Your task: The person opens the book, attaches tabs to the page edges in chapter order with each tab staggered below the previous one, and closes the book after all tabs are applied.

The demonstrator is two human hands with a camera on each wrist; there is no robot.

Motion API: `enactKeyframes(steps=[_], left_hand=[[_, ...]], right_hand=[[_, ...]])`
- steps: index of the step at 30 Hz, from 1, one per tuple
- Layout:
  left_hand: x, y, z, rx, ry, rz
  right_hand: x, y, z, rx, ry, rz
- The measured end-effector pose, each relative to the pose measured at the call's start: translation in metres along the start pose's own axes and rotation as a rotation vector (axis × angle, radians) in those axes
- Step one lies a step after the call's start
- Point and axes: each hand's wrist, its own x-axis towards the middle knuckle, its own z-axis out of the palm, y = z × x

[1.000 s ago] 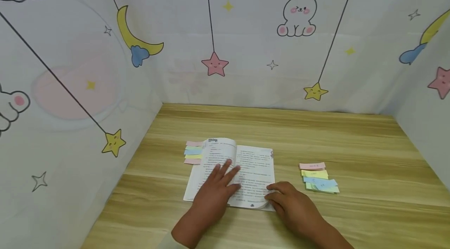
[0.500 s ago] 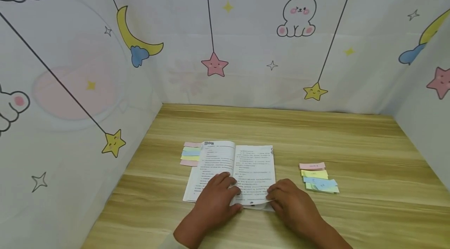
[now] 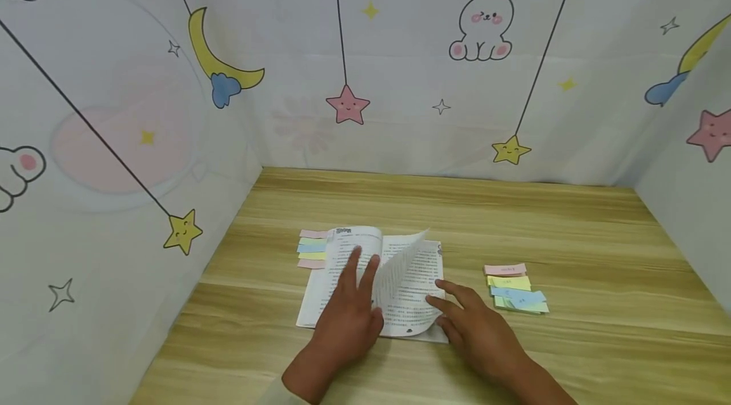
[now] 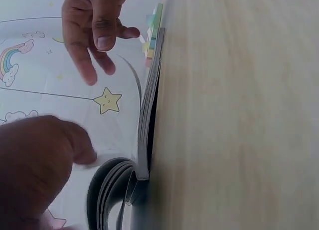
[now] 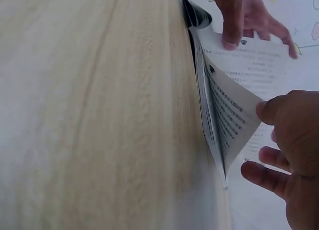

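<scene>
A printed book (image 3: 314,303) lies spread on the wooden table, with coloured index tabs (image 3: 311,249) sticking out past its left edge. Across its left page and inner fold stretches my left hand (image 3: 345,322), two fingers extended and the thumb near the bottom. One loose leaf (image 3: 402,265) stands up from the right side, curving near the fold. At the lower right corner is my right hand (image 3: 480,332). In the right wrist view its thumb touches the raised corner of a page (image 5: 234,115), while the other fingers stay apart from it, loosely extended.
Right of the book lies a group of pink, yellow, blue and green paper strips (image 3: 516,294), partly overlapping. White cloth walls (image 3: 400,138) printed with stars, moons and rabbits enclose the table (image 3: 599,246) at the back and both sides.
A leaf has come up from the right side and leans over the book. My left fingers, bent half a second ago, now reach further up the page; the right fingers have spread from the corner.
</scene>
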Motion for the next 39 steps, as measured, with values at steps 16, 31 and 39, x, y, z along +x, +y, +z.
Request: enactKeyframes(steps=[16,31,39], left_hand=[[0.002,-0.001,-0.011,0.106,-0.162,0.046],[-0.003,0.0,-0.004,0.016,-0.246,0.087],[-0.004,-0.001,-0.001,0.026,-0.248,0.081]], right_hand=[[-0.001,0.001,0.002,0.016,-0.02,-0.138],[0.004,0.002,0.001,0.049,0.043,-0.134],[0.007,-0.002,0.001,0.023,0.075,-0.107]])
